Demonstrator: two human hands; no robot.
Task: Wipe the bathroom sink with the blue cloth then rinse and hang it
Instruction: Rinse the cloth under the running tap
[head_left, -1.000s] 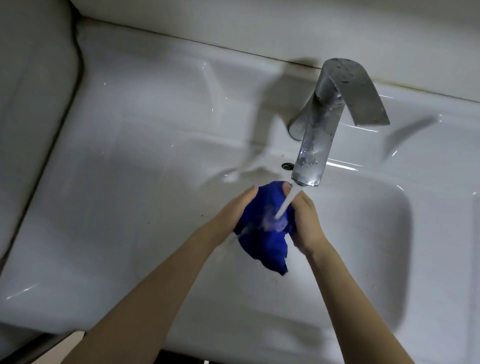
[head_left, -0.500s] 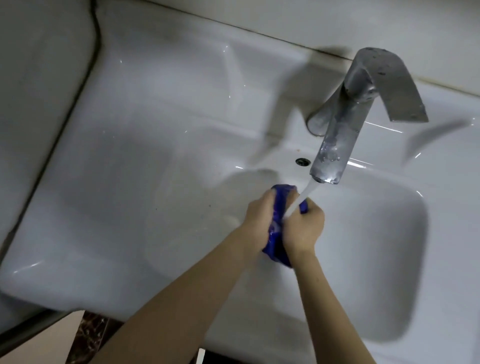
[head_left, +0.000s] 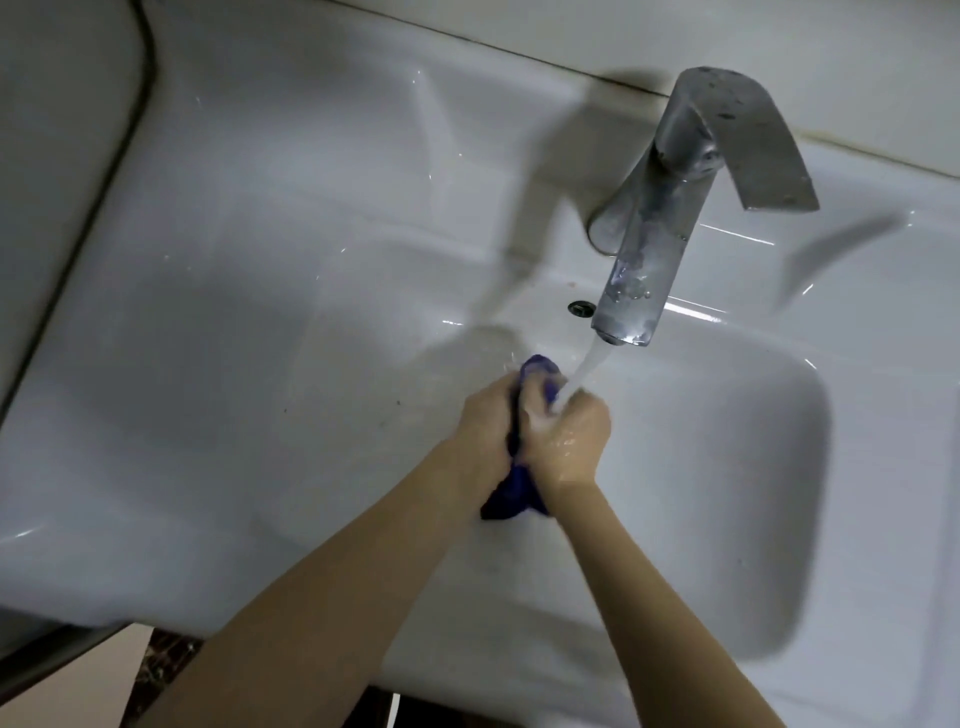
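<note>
Under the running tap (head_left: 649, 260), over the sink (head_left: 779, 467) basin, the blue cloth (head_left: 511, 496) is bunched between both hands. The left hand (head_left: 485, 431) and the right hand (head_left: 569, 441) curl tightly round it. Most of the cloth is hidden; only a top fold and a blurred dangling tail show. The water (head_left: 587, 366) seems to strike the right knuckles.

White ceramic sink (head_left: 249, 332) spans the view; its rectangular basin (head_left: 727, 493) lies right of centre. Chrome metal faucet (head_left: 655, 244) stands on the rear ledge behind the basin, spout reaching forward over it. Small round overflow hole (head_left: 580, 308) sits in the rear basin wall, just left of the spout. Water stream (head_left: 586, 370) falls from the spout tip onto both hands. Crumpled blue cloth (head_left: 511, 496) is gripped between left hand (head_left: 485, 423) and right hand (head_left: 571, 441), over the basin's left part.
</note>
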